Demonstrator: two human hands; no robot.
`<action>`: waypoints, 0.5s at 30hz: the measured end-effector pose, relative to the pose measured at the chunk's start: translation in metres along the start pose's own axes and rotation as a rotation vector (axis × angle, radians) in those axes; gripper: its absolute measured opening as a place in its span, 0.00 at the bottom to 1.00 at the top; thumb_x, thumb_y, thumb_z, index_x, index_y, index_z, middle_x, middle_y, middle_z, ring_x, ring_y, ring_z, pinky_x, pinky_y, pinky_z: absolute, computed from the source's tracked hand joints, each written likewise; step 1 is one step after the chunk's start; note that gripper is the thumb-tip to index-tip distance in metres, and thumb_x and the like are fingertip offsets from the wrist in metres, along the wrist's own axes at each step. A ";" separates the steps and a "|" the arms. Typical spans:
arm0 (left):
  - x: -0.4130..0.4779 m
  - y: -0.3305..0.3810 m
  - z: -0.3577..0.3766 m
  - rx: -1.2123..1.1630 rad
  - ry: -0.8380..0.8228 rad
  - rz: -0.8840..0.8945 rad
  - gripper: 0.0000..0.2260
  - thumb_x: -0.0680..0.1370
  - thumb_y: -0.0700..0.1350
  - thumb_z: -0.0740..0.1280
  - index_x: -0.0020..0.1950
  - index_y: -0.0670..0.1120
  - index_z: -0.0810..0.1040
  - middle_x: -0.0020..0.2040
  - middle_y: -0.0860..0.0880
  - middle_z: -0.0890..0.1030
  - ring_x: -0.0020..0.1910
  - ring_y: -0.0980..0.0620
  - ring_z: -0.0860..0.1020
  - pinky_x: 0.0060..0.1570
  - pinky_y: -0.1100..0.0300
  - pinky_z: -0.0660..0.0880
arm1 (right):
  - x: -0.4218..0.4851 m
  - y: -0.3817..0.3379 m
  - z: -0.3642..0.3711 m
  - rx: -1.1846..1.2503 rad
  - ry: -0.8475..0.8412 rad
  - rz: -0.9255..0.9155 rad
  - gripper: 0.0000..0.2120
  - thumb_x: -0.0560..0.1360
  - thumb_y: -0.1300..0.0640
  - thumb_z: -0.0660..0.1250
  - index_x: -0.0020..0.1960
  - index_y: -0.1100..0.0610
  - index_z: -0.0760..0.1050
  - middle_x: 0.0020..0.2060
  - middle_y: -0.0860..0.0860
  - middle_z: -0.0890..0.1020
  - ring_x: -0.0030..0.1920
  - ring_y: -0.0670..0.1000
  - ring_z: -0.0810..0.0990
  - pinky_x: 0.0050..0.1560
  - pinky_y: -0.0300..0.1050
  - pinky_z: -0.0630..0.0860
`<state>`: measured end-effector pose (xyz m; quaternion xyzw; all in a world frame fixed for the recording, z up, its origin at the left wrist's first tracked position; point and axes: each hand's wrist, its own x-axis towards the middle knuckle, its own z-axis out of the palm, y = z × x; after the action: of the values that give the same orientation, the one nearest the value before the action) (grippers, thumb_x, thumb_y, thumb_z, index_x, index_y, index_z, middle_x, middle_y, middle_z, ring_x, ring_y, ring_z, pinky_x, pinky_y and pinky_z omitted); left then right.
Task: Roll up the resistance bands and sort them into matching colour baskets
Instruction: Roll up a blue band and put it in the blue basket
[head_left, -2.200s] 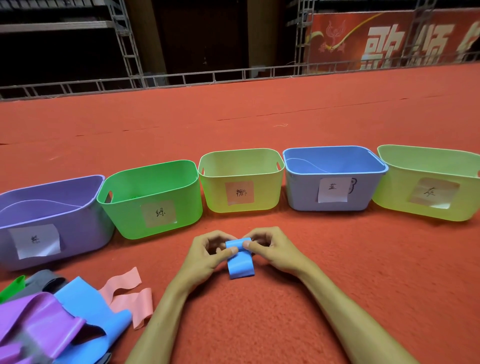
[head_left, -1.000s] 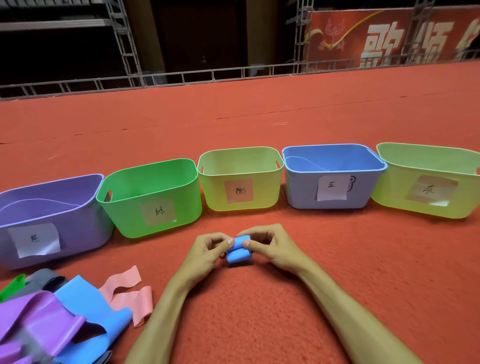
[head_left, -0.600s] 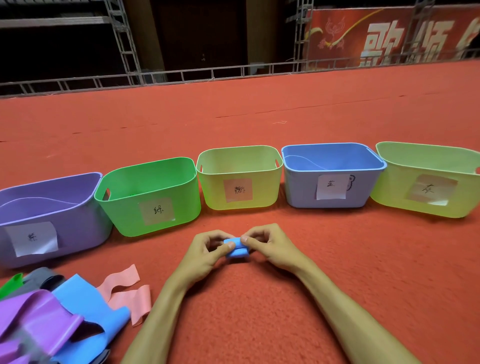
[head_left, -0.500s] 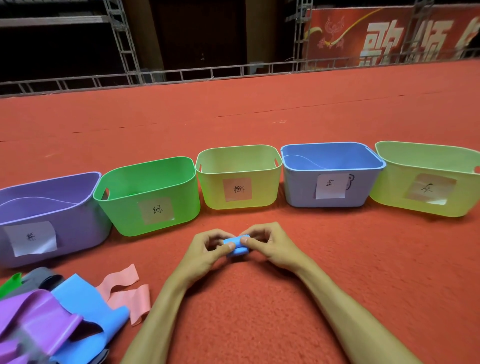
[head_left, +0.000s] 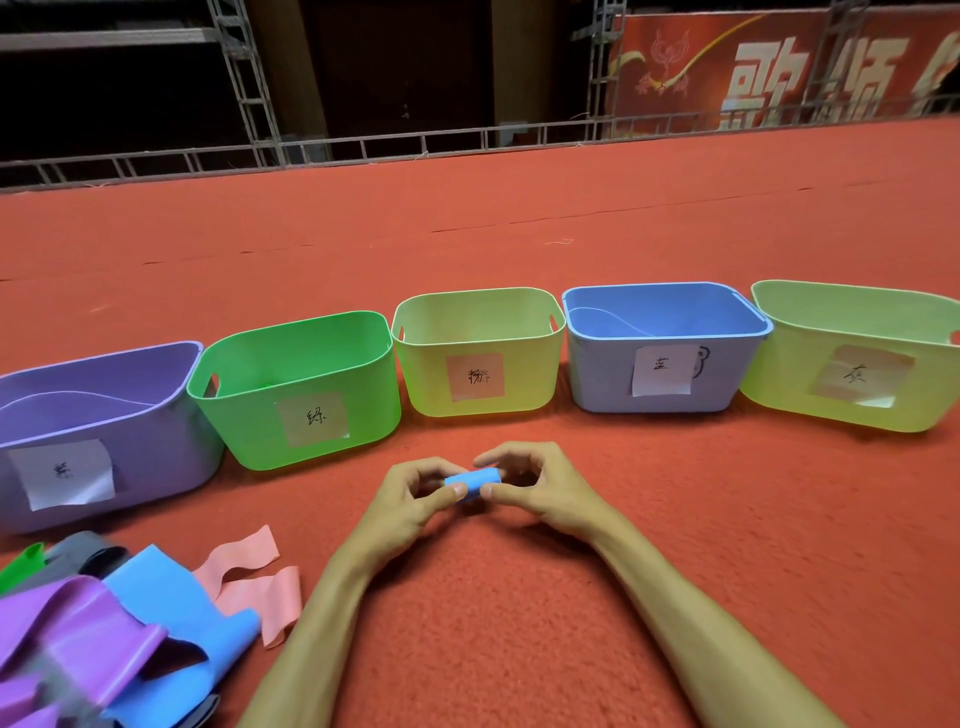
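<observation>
you have a small rolled blue band pinched between your left hand and right hand, just above the red carpet. in front of you five baskets stand in a row: purple basket, green basket, yellow-green basket, blue basket, and another pale green basket at far right, each with a paper label. at lower left lies a loose heap: purple band, blue sheet band, pink band, grey band.
</observation>
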<state>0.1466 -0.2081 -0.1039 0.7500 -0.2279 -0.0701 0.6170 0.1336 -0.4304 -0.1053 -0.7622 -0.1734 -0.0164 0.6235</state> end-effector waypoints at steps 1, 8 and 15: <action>-0.001 0.002 -0.001 -0.006 0.015 0.013 0.12 0.76 0.47 0.73 0.55 0.41 0.84 0.46 0.45 0.87 0.45 0.54 0.81 0.48 0.63 0.74 | 0.000 0.000 0.001 -0.001 0.001 0.012 0.11 0.74 0.61 0.78 0.56 0.57 0.84 0.46 0.53 0.87 0.46 0.45 0.82 0.52 0.40 0.77; -0.002 -0.001 -0.001 0.007 0.015 0.028 0.12 0.71 0.41 0.76 0.54 0.42 0.82 0.44 0.50 0.85 0.43 0.54 0.78 0.47 0.63 0.73 | -0.003 -0.002 0.004 0.026 -0.005 0.023 0.05 0.75 0.62 0.77 0.50 0.61 0.84 0.45 0.57 0.88 0.46 0.49 0.84 0.53 0.48 0.79; -0.001 0.002 0.002 -0.038 0.057 0.024 0.09 0.73 0.44 0.78 0.49 0.42 0.83 0.46 0.46 0.87 0.45 0.53 0.83 0.50 0.62 0.76 | -0.002 -0.001 0.005 0.076 0.055 0.026 0.06 0.75 0.63 0.76 0.52 0.62 0.85 0.46 0.61 0.87 0.46 0.51 0.83 0.54 0.52 0.80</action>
<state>0.1447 -0.2100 -0.1023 0.7371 -0.2175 -0.0456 0.6382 0.1305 -0.4258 -0.1056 -0.7396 -0.1469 -0.0226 0.6565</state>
